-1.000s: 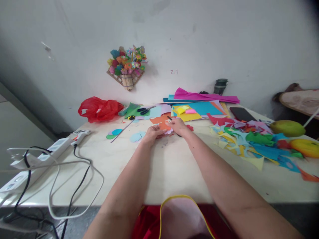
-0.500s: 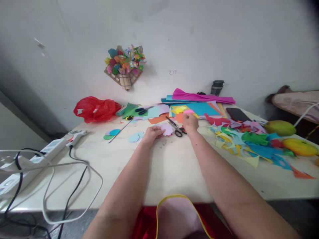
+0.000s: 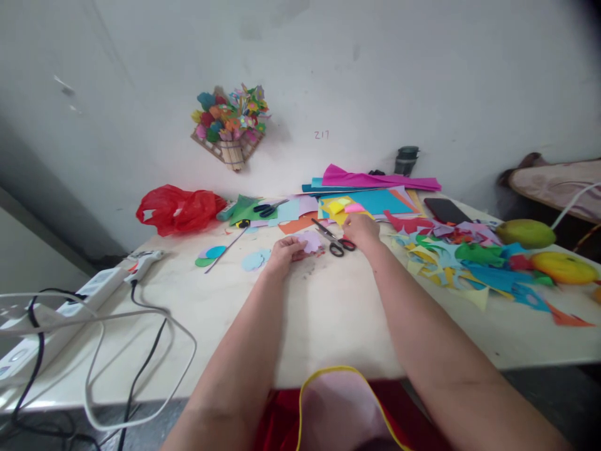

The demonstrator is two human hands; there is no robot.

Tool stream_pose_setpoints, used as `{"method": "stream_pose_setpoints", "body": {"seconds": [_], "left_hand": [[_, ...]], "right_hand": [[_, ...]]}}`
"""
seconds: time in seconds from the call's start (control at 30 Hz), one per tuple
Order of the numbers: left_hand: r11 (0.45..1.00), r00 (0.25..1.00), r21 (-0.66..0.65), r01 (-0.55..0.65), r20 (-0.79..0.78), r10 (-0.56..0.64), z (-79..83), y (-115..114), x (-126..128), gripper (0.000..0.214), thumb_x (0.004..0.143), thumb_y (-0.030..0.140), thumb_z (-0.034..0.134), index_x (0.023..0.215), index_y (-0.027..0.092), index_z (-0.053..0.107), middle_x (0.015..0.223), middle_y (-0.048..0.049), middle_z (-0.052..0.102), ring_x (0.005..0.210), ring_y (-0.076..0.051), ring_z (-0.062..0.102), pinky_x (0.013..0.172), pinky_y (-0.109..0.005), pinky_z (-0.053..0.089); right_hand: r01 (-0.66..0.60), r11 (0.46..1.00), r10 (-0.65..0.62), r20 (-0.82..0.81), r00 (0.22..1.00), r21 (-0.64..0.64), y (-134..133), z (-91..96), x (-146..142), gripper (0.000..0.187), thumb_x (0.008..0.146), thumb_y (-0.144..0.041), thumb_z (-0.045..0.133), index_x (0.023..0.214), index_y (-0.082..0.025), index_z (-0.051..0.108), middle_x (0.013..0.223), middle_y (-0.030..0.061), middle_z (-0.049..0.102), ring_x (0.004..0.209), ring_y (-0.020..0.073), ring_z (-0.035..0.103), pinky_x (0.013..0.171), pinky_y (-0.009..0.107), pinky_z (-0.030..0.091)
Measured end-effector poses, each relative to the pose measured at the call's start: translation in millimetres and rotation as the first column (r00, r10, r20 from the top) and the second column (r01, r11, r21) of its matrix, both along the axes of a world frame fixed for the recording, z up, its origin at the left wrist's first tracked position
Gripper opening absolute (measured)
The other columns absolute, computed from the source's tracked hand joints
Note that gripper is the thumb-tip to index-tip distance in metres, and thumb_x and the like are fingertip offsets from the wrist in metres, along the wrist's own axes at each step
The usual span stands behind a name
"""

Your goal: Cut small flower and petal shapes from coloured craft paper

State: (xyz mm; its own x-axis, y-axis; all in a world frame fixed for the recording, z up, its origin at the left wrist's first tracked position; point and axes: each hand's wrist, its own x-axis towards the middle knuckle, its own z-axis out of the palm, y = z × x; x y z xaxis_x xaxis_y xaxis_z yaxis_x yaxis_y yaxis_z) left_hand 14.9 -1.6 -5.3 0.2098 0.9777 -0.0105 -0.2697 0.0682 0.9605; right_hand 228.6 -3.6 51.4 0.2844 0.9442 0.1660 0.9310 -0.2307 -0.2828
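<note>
My left hand [image 3: 283,253] rests on the pale table [image 3: 328,313] and pinches a small lilac flower-shaped paper cutout [image 3: 311,240] by its left edge. Black-handled scissors [image 3: 334,240] lie just right of the cutout, blades pointing away to the left. My right hand [image 3: 361,230] lies knuckles up right beside the scissor handles, at the near edge of a yellow sheet [image 3: 339,208]. Its fingers are curled and hidden from view, so I cannot tell if it holds anything.
A stack of coloured paper [image 3: 375,199] and a dark phone [image 3: 445,210] lie at the back. Paper scraps [image 3: 474,263] and two mangoes [image 3: 526,233] fill the right. To the left lie a red bag [image 3: 178,208], second scissors [image 3: 267,207], glue gun [image 3: 144,259], power strip [image 3: 70,300] and cables.
My right hand put the scissors down on the table, reached back to the paper stack, and has come back beside the scissor handles. My left hand kept hold of the lilac cutout.
</note>
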Motion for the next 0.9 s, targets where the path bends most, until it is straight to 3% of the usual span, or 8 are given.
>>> {"method": "stream_pose_setpoints", "body": {"seconds": [0.13, 0.23, 0.4, 0.5, 0.63, 0.9], "left_hand": [[0.999, 1.0, -0.032, -0.002, 0.016, 0.003, 2.4, -1, 0, 0.034, 0.062, 0.024, 0.093, 0.068, 0.015, 0.061, 0.064, -0.0046, 0.071, 0.058, -0.015, 0.07, 0.061, -0.024, 0.055], [0.998, 0.999, -0.067, -0.009, 0.031, 0.011, 6.0, -3, 0, 0.029, 0.067, 0.019, 0.09, 0.069, 0.015, 0.061, 0.066, -0.0062, 0.073, 0.061, -0.017, 0.073, 0.062, -0.024, 0.057], [0.996, 0.997, -0.085, -0.024, 0.074, 0.03, 12.1, -9, 0, 0.026, 0.07, 0.017, 0.088, 0.078, 0.014, 0.063, 0.071, -0.0076, 0.075, 0.064, -0.019, 0.075, 0.063, -0.025, 0.058], [0.996, 0.996, -0.081, -0.034, 0.08, 0.04, 13.9, -11, -1, 0.027, 0.073, 0.02, 0.087, 0.085, 0.014, 0.063, 0.063, -0.004, 0.072, 0.053, -0.017, 0.07, 0.056, -0.024, 0.057], [0.997, 0.998, -0.057, -0.045, 0.044, 0.047, 15.2, -12, -2, 0.019, 0.08, 0.021, 0.08, 0.087, 0.014, 0.064, 0.051, -0.0005, 0.066, 0.036, -0.011, 0.057, 0.042, -0.019, 0.046], [0.997, 0.999, -0.068, -0.03, 0.037, 0.032, 15.6, -12, -2, 0.021, 0.077, 0.022, 0.082, 0.087, 0.014, 0.065, 0.065, -0.0041, 0.074, 0.045, -0.011, 0.063, 0.05, -0.02, 0.052]], "right_hand": [[-0.173, 0.953, 0.2, 0.085, 0.976, -0.248, -10, 13.6, -16, 0.028, 0.089, -0.028, 0.066, 0.112, -0.018, 0.078, 0.123, 0.0153, 0.076, 0.118, 0.0314, 0.068, 0.091, 0.035, 0.051], [-0.216, 0.93, 0.259, 0.111, 0.96, -0.299, -16, 12.9, -25, 0.038, 0.084, -0.02, 0.066, 0.122, -0.017, 0.074, 0.131, 0.0162, 0.073, 0.121, 0.0308, 0.068, 0.091, 0.034, 0.052], [-0.214, 0.933, 0.261, 0.134, 0.956, -0.288, -15, 4.4, -31, 0.047, 0.085, -0.013, 0.064, 0.131, -0.01, 0.069, 0.133, 0.0222, 0.07, 0.125, 0.0305, 0.067, 0.092, 0.032, 0.052], [-0.197, 0.933, 0.245, 0.132, 0.96, -0.299, -13, 2.5, -30, 0.048, 0.085, -0.013, 0.065, 0.133, -0.009, 0.068, 0.133, 0.0234, 0.069, 0.125, 0.0319, 0.066, 0.094, 0.034, 0.053], [-0.204, 0.94, 0.251, 0.149, 0.956, -0.272, -13, 3.6, -28, 0.047, 0.086, -0.014, 0.064, 0.132, -0.013, 0.069, 0.133, 0.0212, 0.07, 0.126, 0.0313, 0.066, 0.097, 0.036, 0.052], [-0.18, 0.968, 0.193, 0.059, 0.979, -0.177, -6, 2.3, -21, 0.04, 0.087, -0.021, 0.066, 0.126, -0.02, 0.074, 0.134, 0.0148, 0.071, 0.124, 0.0301, 0.067, 0.097, 0.036, 0.051]]}}
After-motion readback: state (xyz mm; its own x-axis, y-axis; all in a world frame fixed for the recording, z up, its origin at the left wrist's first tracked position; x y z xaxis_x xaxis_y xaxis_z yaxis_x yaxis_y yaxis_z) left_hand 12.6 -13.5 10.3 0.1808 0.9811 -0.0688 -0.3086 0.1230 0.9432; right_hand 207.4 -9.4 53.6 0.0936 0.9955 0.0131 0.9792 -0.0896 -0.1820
